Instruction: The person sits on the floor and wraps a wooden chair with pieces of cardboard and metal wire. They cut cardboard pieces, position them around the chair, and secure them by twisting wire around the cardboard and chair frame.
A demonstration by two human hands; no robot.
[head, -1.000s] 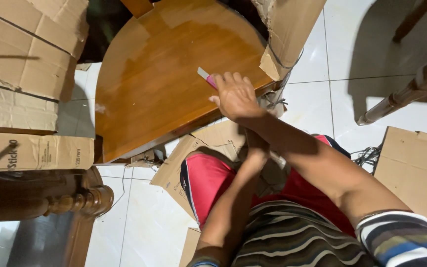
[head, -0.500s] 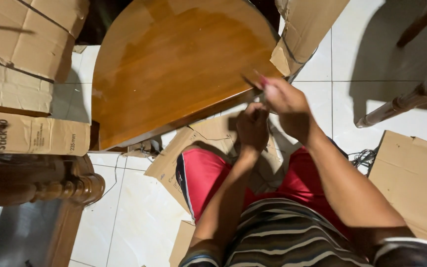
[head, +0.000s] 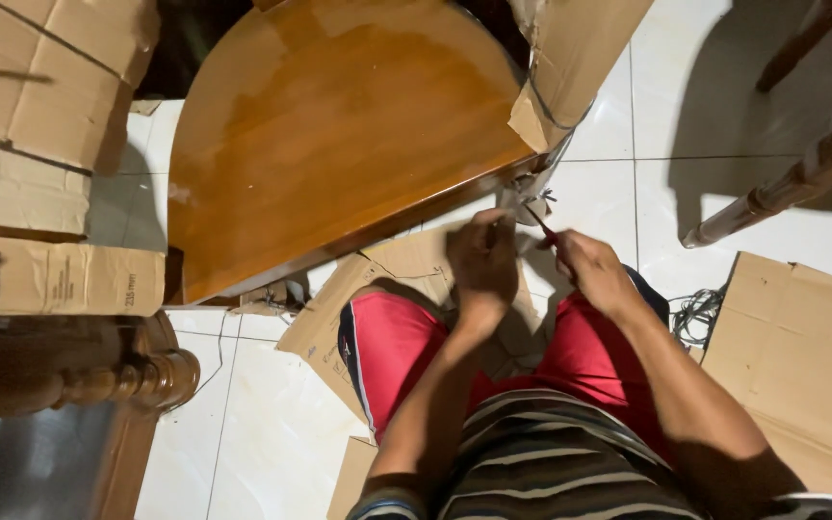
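- Your right hand [head: 594, 270] grips a thin red-handled cutter [head: 543, 227], fingers curled shut around the handle; the blade end points up and to the left, toward the torn packing at the tabletop's edge.
- Your left hand [head: 481, 258] sits just left of the cutter, fingers bunched and pinching a scrap of pale wrapping [head: 522, 197] that hangs at the near right corner of the wooden tabletop [head: 339, 135].
- The wrapping lies just beyond both sets of fingertips, on the far side; the cutter's long axis runs on a slant from your right hand up toward it. Your left hand is the nearer, touching the scrap; the blade tip is just beside it, and you cannot tell whether it touches.
- A cardboard sleeve [head: 580, 67] covers the tabletop's far right corner, directly above the scrap.
- Flattened cardboard [head: 406, 265] lies on the white tiled floor [head: 618, 193] beneath your knees; a carved dark wood leg [head: 98, 380] stands at the near left.
- Against half a second ago: your right hand has dropped from the tabletop's edge to a lower, nearer spot, the left hand has risen level with it, and both now meet at the corner wrapping.
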